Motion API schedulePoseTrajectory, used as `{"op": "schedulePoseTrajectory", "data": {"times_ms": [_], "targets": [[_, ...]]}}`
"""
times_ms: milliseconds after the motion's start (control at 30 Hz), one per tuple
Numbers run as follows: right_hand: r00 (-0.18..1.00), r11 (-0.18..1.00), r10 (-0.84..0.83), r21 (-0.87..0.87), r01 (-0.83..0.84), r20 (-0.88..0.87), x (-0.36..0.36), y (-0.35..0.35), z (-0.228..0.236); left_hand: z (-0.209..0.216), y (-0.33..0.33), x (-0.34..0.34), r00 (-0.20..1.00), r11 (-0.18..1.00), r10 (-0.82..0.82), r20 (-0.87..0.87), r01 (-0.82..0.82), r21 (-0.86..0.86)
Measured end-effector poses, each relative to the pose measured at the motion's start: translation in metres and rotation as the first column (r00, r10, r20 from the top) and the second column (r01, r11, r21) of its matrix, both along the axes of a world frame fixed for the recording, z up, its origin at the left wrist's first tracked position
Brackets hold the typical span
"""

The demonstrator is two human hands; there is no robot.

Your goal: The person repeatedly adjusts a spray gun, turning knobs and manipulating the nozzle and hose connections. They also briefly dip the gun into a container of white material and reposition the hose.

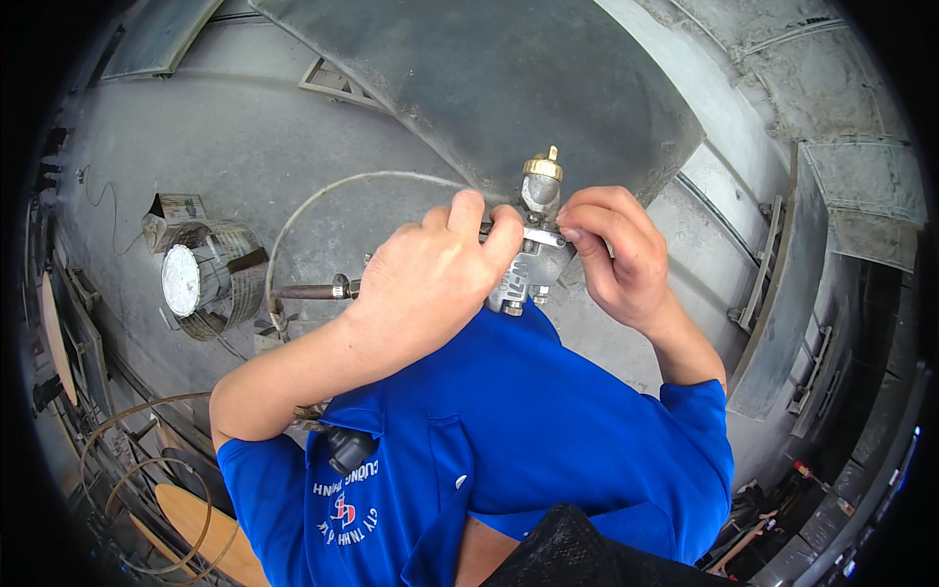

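Observation:
In front of my chest is a metal spray gun [513, 282] with a brass-coloured cap [544, 168] on its upper end. My left hand [425, 269] is closed round the gun from the left, and its fingers hide much of the body. A flat silver bar [543, 237] crosses the gun; whether it is a separate tool or part of the gun, I cannot tell. My right hand [621, 256] pinches the right end of that bar between thumb and fingers. A brown hose end with a metal clamp [339, 287] emerges left of my left hand.
A thin pale hose [337, 181] arcs on the left. Beyond it stands a dirty round bucket [230, 284] with a white round face. A large dark panel [509, 78] lies ahead; another panel [782, 303] leans at right. Boards and coiled hose [201, 514] lie lower left.

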State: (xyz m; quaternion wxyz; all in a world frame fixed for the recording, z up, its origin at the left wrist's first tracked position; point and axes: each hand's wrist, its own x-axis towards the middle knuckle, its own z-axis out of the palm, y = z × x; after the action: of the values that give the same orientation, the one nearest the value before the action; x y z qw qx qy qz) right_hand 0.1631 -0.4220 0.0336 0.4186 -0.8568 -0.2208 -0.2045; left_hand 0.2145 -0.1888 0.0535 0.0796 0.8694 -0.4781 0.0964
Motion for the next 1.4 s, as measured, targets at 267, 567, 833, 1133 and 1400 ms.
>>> {"op": "schedulePoseTrajectory", "data": {"times_ms": [267, 567, 833, 1133, 1400], "targets": [[0.998, 0.998, -0.044, 0.05, 0.046, -0.039, -0.005, 0.002, -0.008, -0.002, 0.001, 0.0, 0.997, 1.0, -0.008, -0.077, 0.006, -0.025], [0.998, 0.981, -0.015, 0.192, 0.026, -0.057, -0.009, 0.003, -0.018, -0.002, 0.002, -0.002, 0.997, 1.0, -0.02, -0.077, 0.019, -0.013], [0.997, 0.998, -0.056, 0.021, 0.055, 0.046, -0.01, 0.007, -0.014, -0.004, 0.003, -0.001, 0.998, 0.999, -0.026, -0.06, 0.024, -0.022], [0.997, 0.994, -0.07, 0.075, 0.073, -0.043, -0.009, 0.003, -0.008, -0.013, 0.001, -0.003, 0.991, 0.993, -0.043, -0.125, 0.029, -0.112], [0.945, 0.975, -0.102, 0.158, 0.157, -0.31, -0.014, 0.008, 0.002, -0.019, 0.002, -0.006, 0.988, 0.993, -0.048, -0.149, 0.031, -0.109]]}}
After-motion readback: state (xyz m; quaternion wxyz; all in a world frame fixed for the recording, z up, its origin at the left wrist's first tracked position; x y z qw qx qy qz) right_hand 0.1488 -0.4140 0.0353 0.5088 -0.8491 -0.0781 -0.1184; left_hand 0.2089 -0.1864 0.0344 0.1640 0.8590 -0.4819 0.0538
